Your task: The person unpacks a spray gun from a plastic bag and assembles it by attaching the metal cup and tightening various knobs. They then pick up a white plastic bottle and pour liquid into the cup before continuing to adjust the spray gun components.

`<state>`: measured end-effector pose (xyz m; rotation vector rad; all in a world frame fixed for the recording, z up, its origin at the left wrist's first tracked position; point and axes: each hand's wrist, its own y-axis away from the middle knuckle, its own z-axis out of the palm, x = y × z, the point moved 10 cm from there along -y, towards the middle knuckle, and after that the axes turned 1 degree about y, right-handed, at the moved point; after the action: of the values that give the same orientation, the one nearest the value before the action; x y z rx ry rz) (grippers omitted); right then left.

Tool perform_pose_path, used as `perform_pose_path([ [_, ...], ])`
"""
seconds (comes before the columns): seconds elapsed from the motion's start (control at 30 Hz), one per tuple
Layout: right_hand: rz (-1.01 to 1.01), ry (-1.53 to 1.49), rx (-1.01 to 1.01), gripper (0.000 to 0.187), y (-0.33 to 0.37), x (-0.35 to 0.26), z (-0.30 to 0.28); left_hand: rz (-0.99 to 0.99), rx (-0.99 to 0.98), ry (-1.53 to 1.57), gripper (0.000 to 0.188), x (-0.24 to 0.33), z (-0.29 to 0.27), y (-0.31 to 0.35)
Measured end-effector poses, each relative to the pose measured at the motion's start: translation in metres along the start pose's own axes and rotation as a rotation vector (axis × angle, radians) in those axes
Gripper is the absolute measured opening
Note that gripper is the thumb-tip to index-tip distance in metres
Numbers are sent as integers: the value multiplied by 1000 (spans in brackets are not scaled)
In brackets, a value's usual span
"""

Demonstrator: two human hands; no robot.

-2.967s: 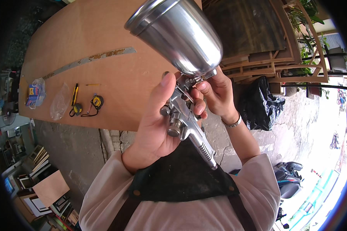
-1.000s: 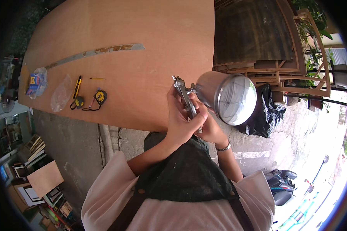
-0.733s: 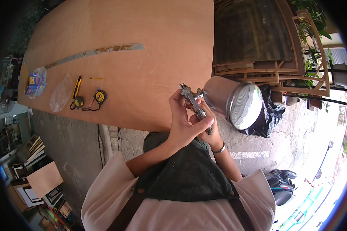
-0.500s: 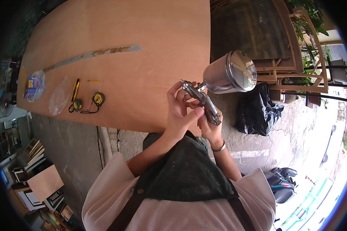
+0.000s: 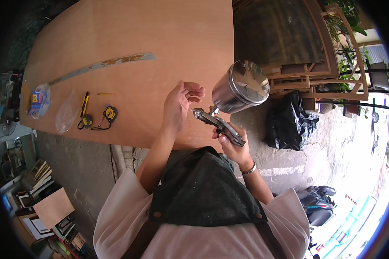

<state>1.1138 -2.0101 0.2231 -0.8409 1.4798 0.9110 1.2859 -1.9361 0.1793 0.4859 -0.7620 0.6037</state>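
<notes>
A metal spray gun (image 5: 219,125) with a large shiny silver cup (image 5: 235,93) is gripped in my right hand (image 5: 235,144), near the board's right edge. Its nozzle points left, toward my left hand. Apart from the gun, my left hand (image 5: 179,103) hovers over the wooden board (image 5: 116,34), fingers bent loosely and holding nothing. On the board lie a long rusty metal strip (image 5: 103,64), a yellow utility knife (image 5: 85,104), two tape measures, one of them yellow and black (image 5: 110,113), and a short yellow pencil-like stick (image 5: 105,93).
Clear plastic (image 5: 67,112) and a bagged blue box (image 5: 39,100) lie at the board's left. A black plastic bag (image 5: 291,123) sits on the floor to the right, below stacked wooden frames (image 5: 298,77). Frames and panels (image 5: 54,207) lean at the lower left; a motorcycle (image 5: 317,205) stands lower right.
My left hand has come off the spray gun and moved left. The gun has shifted slightly left and lower in my right hand, its cup tilting more toward me.
</notes>
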Motion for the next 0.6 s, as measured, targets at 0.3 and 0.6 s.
perform_pose_path([
  [0.3, 95, -440, -113, 56, 7, 3, 10, -43, -370, -132, 47, 17, 45, 32],
  [0.6, 41, -1017, -350, 83, 11, 26, -10, 258, -379, -228, 39, 50, 111, 68],
])
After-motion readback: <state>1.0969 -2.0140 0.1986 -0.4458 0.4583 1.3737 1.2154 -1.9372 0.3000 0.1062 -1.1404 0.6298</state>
